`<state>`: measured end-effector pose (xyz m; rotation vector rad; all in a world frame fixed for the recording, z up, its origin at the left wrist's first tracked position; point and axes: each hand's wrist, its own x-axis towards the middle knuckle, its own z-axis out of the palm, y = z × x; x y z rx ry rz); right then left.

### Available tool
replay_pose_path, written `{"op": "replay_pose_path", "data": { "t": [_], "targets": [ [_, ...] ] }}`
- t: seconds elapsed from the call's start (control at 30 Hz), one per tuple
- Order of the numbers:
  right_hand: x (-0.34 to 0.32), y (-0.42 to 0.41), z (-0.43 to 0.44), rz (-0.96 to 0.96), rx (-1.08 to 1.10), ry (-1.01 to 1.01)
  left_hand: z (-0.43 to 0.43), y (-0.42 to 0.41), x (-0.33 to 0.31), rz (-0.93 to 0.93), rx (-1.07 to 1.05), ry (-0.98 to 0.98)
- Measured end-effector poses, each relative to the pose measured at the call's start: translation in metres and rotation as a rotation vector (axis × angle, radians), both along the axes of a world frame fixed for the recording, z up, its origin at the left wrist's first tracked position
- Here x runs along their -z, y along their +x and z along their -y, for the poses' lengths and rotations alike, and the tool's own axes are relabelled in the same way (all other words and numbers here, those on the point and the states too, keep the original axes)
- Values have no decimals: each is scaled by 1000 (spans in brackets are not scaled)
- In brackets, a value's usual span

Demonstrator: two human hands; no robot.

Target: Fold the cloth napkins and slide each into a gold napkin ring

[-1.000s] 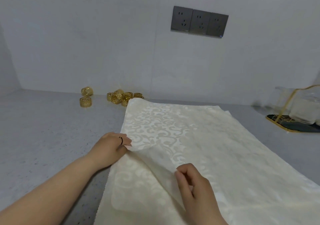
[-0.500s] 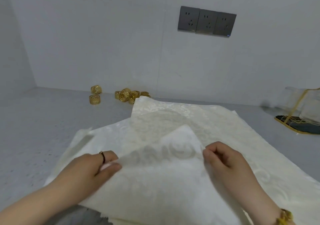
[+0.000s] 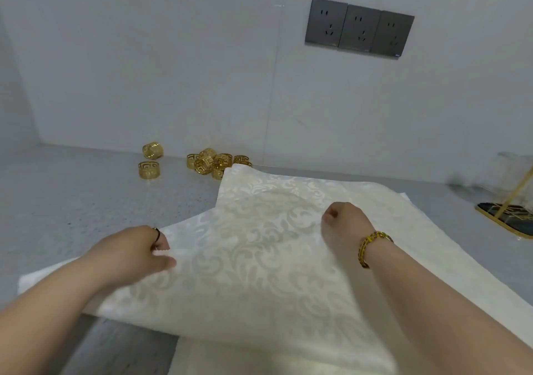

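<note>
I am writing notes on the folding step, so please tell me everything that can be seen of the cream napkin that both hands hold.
The napkin is cream, thin cloth with a woven scroll pattern and a slight sheen. It is spread open and partly lifted; its near edge hangs above the grey counter and casts a shadow. The left hand pinches its left edge, the right hand grips it with curled fingers. More cream cloth lies under it; where one ends I cannot tell.
</note>
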<state>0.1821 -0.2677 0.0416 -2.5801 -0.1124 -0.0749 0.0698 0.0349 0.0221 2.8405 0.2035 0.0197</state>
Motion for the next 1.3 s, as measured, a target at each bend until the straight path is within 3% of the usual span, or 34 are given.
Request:
{"op": "replay_pose_path", "data": {
  "t": [0.2,0.3,0.57,0.73,0.87,0.93,1.03,1.1,1.17,1.3],
  "targets": [
    [12,68,-25,-5,46,-95,-4,32,23,287,-154,88],
    [19,92,-36,7,51,-146,-18,41,38,349,-158,2],
    [41,120,-45,30,115,-200,-28,54,55,264,-199,-49],
    [43,122,-46,72,126,-252,-24,52,50,235,-159,167],
    [41,124,-47,69,128,-266,-20,48,44,175,-186,159],
    [40,126,-49,73,130,-295,-20,44,41,280,-154,149],
    [39,125,-51,79,131,-337,-1,32,38,496,92,178],
    [37,122,-54,70,134,-366,21,22,37,459,284,198],
    [32,112,-59,74,123,-454,29,18,45,310,380,207],
    [19,54,-87,201,-62,-445,23,20,51,38,375,266]
  ]
}}
